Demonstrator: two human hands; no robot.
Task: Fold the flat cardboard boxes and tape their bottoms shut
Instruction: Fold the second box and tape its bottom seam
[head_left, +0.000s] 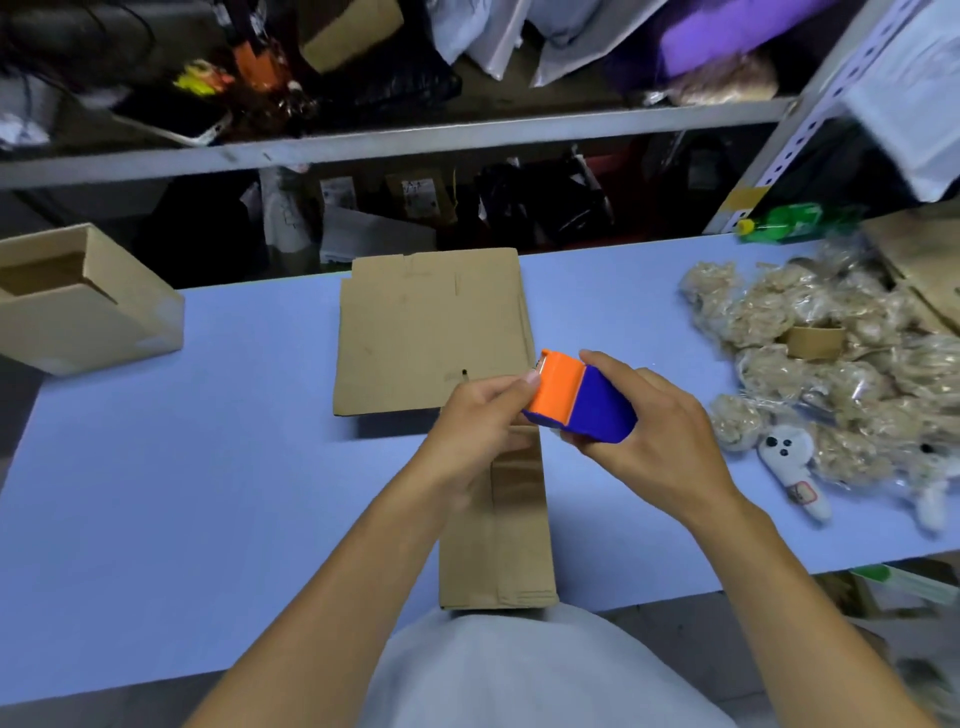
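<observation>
Both grips on tape dispenser (579, 397) above blue table (208, 467), perhaps stockroom shelving (415, 137) behind.

Evenly and brightly lit across the blue bench (156, 467) at centre, dim and murky among the shelves (415, 140) along the top, with soft shadow under the cardboard (431, 332) at mid-frame, wide-angle bowing of straight edges, and smeared blur at the right edge and lower corners.
</observation>
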